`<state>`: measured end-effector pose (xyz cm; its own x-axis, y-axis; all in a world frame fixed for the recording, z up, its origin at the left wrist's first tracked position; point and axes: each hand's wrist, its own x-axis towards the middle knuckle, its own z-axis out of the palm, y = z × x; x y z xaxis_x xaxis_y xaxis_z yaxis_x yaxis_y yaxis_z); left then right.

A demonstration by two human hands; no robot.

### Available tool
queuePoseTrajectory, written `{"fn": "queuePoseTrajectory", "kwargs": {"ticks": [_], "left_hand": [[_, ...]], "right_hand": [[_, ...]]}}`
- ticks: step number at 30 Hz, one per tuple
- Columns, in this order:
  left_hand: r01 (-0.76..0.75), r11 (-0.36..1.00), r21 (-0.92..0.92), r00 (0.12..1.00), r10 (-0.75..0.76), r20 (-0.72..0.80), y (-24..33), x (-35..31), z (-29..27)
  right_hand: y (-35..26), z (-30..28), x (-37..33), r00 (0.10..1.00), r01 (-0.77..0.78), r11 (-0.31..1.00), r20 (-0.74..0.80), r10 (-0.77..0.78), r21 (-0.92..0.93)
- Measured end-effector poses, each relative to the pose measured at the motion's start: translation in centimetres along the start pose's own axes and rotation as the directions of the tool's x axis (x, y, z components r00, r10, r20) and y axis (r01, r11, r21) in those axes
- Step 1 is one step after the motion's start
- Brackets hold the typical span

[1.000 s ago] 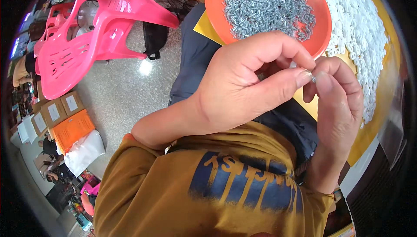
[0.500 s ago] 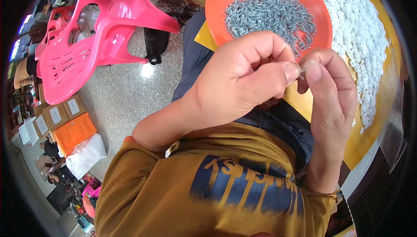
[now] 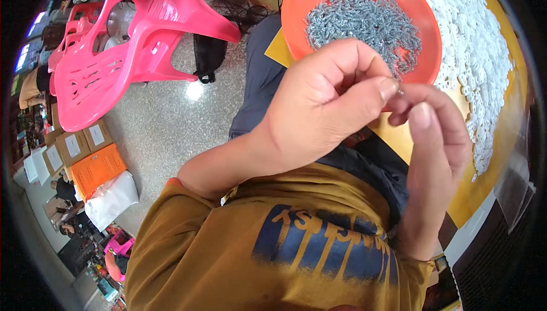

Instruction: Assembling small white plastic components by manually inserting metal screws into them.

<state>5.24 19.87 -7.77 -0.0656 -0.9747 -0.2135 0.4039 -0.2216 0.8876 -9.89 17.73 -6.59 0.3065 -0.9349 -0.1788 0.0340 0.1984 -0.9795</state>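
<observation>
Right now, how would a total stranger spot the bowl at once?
Look to the upper right for a yellow surface bearing a big heap of small white pieces. Just left of that heap is a round orange-red bowl. What sets it apart is its filling: silvery-grey coiled metal pieces, while the neighbouring white heap lies loose.

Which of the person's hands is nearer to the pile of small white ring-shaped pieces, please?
Right: the right hand is just left of the pile; the left hand is farther left, partly overlapping the orange basin in view.
</observation>
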Motion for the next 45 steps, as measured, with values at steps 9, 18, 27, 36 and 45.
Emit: {"fn": "queuePoseTrajectory", "kwargs": {"ticks": [9,18,27,36,45], "left_hand": [[-0.082,0.996,-0.047,0.982,0.088,0.166,-1.3,-0.9,1.0],[0.027,0.994,-0.104,0.986,-0.009,0.169,-1.7,-1.9,2.2],[0.037,0.996,-0.078,0.978,-0.02,0.207,-2.3,-1.9,2.7],[0.029,0.998,-0.055,0.983,-0.018,0.181,-2.5,-2.0,2.9],[-0.018,0.998,-0.06,0.988,0.027,0.15,-2.3,-2.1,3.0]], "right_hand": [[1.2,-1.1,-1.1,0.994,0.097,0.988,-0.051,-0.092,0.12],[1.7,-2.4,-2.7,0.995,0.026,0.957,-0.102,0.003,0.288],[1.9,-2.8,-3.3,0.998,-0.002,0.943,-0.063,0.024,0.331],[2.0,-2.7,-3.5,0.998,0.017,0.947,-0.065,0.004,0.32],[2.2,-2.6,-3.4,0.997,0.073,0.943,-0.044,-0.062,0.324]]}}
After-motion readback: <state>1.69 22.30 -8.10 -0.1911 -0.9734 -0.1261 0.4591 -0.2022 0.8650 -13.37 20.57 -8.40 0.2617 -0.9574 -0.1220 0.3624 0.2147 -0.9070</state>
